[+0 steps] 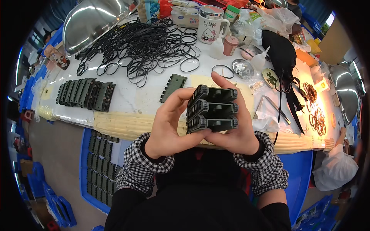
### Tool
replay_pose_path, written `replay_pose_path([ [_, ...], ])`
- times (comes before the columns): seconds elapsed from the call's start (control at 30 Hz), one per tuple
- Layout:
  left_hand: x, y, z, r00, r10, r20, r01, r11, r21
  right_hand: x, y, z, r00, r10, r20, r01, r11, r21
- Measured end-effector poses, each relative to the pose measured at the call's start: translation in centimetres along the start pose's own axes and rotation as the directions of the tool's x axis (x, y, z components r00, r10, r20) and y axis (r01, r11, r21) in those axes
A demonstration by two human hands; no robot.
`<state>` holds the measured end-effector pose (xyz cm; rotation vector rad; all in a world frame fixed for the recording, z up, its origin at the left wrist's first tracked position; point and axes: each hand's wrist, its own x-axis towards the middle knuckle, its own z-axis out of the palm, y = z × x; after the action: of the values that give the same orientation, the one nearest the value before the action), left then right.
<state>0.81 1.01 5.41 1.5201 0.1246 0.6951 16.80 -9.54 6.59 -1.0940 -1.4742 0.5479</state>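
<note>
Three dark green plastic tank hulls [214, 109], toy-model parts with toothed track-like ends, are stacked between my hands above the table's front edge. My left hand [165, 125] is closed round their left side, its thumb underneath. From the right, my right hand [241, 125] presses against the other side, with a finger stretched up past the stack. Just beyond my left hand, a single green hull part [174, 87] lies on the table. Farther left, several similar parts [84, 93] stand packed in a row.
A heap of black rubber bands [146, 44] covers the far left-middle of the table. Behind my right hand are a white mug [210, 29], a pink cup [230, 45], tweezers [278, 109] and a black bag [279, 57]. A blue tray [83, 169] at lower left holds more green parts.
</note>
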Motion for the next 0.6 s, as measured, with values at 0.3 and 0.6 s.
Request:
replay_pose_path([
  [0.3, 0.2, 0.7, -1.8, 0.884, 0.467, -0.012, -0.297, 0.582, 0.757, 0.0, -1.1, -1.5, 0.994, -0.105, 0.039, 0.111, 0.892, -0.437],
  [0.6, 0.8, 1.8, -1.9, 0.905, 0.377, 0.197, -0.369, 0.467, 0.804, 1.1, -0.7, -3.4, 0.965, -0.205, 0.163, 0.262, 0.767, -0.586],
])
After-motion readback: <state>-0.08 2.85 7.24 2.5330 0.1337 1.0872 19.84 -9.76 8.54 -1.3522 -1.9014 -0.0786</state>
